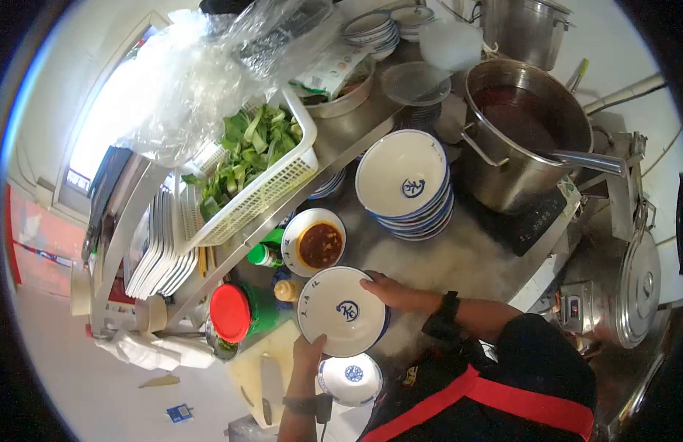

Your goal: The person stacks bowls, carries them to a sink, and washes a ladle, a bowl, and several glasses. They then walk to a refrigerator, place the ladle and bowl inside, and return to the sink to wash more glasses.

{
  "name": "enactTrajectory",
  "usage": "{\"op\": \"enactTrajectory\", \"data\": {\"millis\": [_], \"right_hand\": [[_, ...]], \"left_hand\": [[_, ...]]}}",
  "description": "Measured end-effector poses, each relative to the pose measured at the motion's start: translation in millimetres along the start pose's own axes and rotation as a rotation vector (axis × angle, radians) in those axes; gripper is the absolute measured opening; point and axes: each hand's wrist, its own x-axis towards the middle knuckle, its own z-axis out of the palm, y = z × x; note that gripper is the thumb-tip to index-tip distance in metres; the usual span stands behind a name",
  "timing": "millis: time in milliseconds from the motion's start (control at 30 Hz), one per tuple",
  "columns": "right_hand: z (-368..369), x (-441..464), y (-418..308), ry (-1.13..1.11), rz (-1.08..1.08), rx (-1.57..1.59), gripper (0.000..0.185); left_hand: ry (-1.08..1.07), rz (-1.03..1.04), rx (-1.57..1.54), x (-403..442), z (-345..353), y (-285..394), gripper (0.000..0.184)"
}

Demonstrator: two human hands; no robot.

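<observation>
Between my two hands is a white bowl (345, 328) with a blue character inside; the blue rim of another bowl shows beneath it. My left hand (308, 355) grips its lower left edge, thumb over the rim. On the upper right edge, my right hand (387, 289) holds it with the thumb on top. Just above, a bowl of brown sauce (319, 244) stands on the counter. A small white bowl with a blue pattern (350, 374) lies below the held bowl. Farther up is a stack of similar bowls (406, 180).
A large steel pot (496, 173) with dark red liquid stands at upper right. Leafy greens fill a white basket (282, 177) on the shelf. A red-lidded tub (231, 313), a small yellowish jar (286, 290) and a cutting board (245, 361) with a knife (272, 379) are at left.
</observation>
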Motion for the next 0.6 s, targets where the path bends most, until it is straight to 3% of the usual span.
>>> {"op": "enactTrajectory", "data": {"millis": [67, 200, 233, 300, 333, 367, 433, 467, 500, 533, 600], "right_hand": [[16, 5, 9, -0.016, 0.059, 0.093, 0.061], [35, 20, 37, -0.075, 0.105, 0.172, 0.063], [28, 12, 22, -0.169, 0.04, 0.239, 0.062], [3, -3, -4, -0.346, -0.093, 0.38, 0.06], [-16, -11, 15, -0.264, -0.038, 0.297, 0.055], [-41, -22, 40, -0.181, 0.019, 0.214, 0.049], [-104, -38, 14, 0.12, 0.435, 0.325, 0.037], [-144, -37, 77, 0.253, 0.369, 0.587, 0.037], [-167, -56, 55, 0.442, 0.161, 0.374, 0.042], [-195, -55, 48, 0.507, 0.086, -0.152, 0.044], [-243, -20, 47, 0.693, -0.024, -0.121, 0.048]], "left_hand": [[-0.012, 0.034, 0.08, 13, -22, -25, 0.04], [0.068, 0.01, 0.174, -3, -19, -1, 0.039], [0.025, 0.047, 0.147, -3, -22, -8, 0.039], [-0.04, -0.073, 0.096, -7, -39, -10, 0.04], [-0.077, -0.131, 0.074, -10, -44, -12, 0.041], [-0.094, -0.009, -0.041, -20, -50, -21, 0.04], [-0.058, 0.122, -0.121, -47, -71, -50, 0.039], [-0.002, 0.129, -0.088, -58, -83, -69, 0.038], [0.023, 0.025, -0.046, -64, -97, -94, 0.034], [0.05, -0.077, -0.007, -65, -105, -116, 0.031], [0.082, -0.407, 0.235, -66, -103, -142, 0.033]]}}
